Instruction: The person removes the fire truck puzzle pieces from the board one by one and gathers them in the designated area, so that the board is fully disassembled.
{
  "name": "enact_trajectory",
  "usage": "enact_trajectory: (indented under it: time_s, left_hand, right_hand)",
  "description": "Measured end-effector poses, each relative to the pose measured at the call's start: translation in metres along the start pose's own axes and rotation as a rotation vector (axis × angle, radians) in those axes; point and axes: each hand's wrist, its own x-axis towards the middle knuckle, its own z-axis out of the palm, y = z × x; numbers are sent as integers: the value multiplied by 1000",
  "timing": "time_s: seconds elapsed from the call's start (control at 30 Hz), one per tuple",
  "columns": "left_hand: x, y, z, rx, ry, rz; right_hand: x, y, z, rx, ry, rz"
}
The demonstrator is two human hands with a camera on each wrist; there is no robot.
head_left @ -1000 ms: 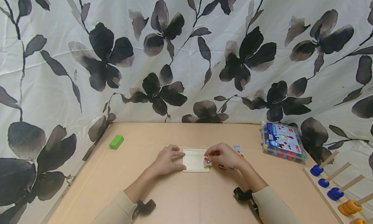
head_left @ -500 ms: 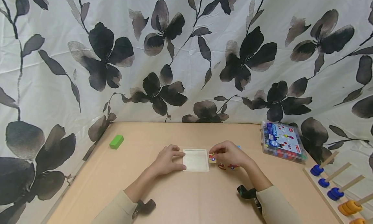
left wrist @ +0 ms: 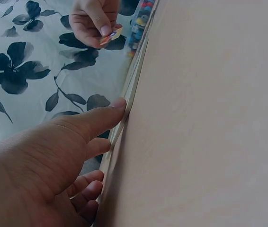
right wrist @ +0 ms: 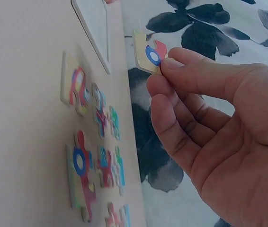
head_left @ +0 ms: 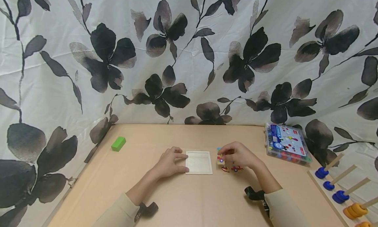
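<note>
A small pale wooden puzzle tray (head_left: 199, 162) lies at the middle of the table, its inside bare. Along its left edge rests my left hand (head_left: 169, 161), thumb and fingertips touching the rim, as the left wrist view also shows. My right hand (head_left: 240, 154) pinches a wooden jigsaw piece (right wrist: 149, 54) between thumb and forefinger; it has a blue ring and red print on a cream ground. That hand hovers to the right of the tray, above several loose jigsaw pieces (right wrist: 81, 175) printed in red, blue and green. From the head, it hides part of them.
A green block (head_left: 118, 144) lies at the table's back left. At the back right stands a clear plastic case (head_left: 286, 143) of colourful parts. A wooden peg stand (head_left: 327, 194) with blue and orange rings is along the right edge. A floral cloth (head_left: 189, 56) hangs behind.
My right hand has moved right with the jigsaw piece, from over the tray's right edge to above the loose pieces. The left hand and tray have stayed in place.
</note>
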Motion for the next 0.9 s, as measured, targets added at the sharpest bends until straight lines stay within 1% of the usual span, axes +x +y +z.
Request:
enact_trajectory:
  time_s: [0.2, 0.27, 0.4, 0.63, 0.9]
  left_hand:
    - [0, -1, 0, 4, 0, 0]
    - [0, 0, 0, 2, 0, -1]
    - [0, 0, 0, 4, 0, 2]
    - [0, 0, -1, -8, 0, -1]
    - [-1, 1, -1, -9, 2, -4]
  right_hand:
    - [-6, 3, -10, -23, 21, 74]
    - [-7, 4, -14, -25, 21, 87]
    - [-10, 7, -19, -35, 19, 94]
    - [-14, 12, -29, -38, -19, 91]
    - [-20, 15, -39, -4, -36, 76]
